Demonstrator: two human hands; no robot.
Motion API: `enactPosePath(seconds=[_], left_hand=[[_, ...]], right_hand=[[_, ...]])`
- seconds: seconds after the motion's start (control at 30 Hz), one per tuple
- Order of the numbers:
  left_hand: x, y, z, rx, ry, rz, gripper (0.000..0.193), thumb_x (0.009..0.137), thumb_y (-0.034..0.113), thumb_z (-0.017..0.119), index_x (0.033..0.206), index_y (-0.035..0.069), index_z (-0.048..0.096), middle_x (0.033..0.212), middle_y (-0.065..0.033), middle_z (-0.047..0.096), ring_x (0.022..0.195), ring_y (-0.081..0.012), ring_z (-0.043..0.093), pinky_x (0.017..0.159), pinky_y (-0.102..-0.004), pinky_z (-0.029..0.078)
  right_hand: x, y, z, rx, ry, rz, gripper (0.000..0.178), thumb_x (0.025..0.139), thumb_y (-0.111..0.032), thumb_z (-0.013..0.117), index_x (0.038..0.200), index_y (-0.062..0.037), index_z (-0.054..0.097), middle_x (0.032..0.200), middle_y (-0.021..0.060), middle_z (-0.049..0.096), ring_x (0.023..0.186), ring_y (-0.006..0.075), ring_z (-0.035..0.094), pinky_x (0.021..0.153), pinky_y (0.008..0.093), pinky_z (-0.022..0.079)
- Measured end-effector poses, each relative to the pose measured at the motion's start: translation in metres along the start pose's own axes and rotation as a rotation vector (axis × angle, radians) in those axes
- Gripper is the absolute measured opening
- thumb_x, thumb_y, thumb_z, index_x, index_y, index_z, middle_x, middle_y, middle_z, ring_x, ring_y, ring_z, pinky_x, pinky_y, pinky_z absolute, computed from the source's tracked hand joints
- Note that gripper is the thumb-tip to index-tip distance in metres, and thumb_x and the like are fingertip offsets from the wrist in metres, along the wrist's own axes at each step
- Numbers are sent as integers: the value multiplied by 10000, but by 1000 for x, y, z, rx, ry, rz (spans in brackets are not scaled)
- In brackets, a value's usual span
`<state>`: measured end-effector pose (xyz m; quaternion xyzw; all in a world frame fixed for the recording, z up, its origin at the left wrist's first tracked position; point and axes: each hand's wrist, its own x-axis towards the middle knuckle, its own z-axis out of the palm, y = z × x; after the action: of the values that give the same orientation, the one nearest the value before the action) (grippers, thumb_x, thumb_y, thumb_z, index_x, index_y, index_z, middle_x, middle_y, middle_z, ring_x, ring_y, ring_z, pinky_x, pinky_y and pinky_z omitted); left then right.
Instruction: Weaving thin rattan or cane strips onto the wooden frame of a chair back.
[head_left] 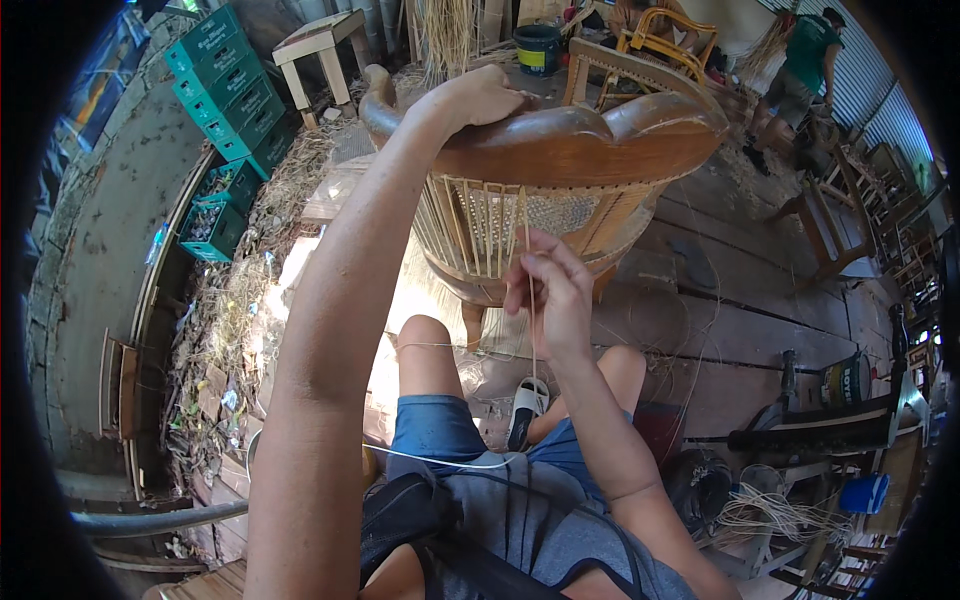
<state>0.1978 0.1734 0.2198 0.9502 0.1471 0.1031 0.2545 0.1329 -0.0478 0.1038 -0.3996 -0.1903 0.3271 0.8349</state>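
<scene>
In front of me stands a wooden chair (580, 150) with a curved, carved top rail. Pale vertical cane strands (480, 225) run along the left part of its back, below a row of small holes. Over the top rail lies my left hand (478, 97), closed on the wood, its fingertips partly hidden behind the edge. My right hand (552, 285) is below the rail, closed in a pinch on a thin cane strand (533, 345). That strand passes upward to the rail and hangs down below the hand. Woven cane mesh (560, 217) shows beyond the upright strands.
Green crates (228, 95) are stacked at the left, near a small wooden stand (318, 50). A dark bucket (538, 50) and a cane-coloured armchair (665, 40) are at the back. At the right are a person (805, 65), chair frames (825, 225) and coiled cane (770, 515).
</scene>
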Motion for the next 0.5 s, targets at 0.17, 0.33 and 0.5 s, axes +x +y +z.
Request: enactPosePath(seconds=[0.17,0.33,0.5], left_hand=[[-5,11,-10,-103,-232,-321,400,823,262,571,1103,-10,659,1149,-176,647,978,-295,645,823,-400,490],[2,0,-9,-101,-428,-124,338,890,217,507,1119,14,653,1092,-102,660,945,-182,609,804,-320,472],[29,-9,-32,-286,18,-149,238,881,175,506,941,66,708,827,-58,678,719,-173,617,666,-359,508]], right_hand=[[43,-11,5,-1,56,32,184,925,-160,581,1045,-23,602,812,84,652,517,129,590,462,249,490],[39,-17,3,55,39,85,177,918,-180,609,1030,-44,622,822,61,660,556,120,609,511,247,514],[-2,-22,-7,-138,-105,132,221,935,-156,583,1084,7,574,772,45,610,630,102,603,559,231,502]])
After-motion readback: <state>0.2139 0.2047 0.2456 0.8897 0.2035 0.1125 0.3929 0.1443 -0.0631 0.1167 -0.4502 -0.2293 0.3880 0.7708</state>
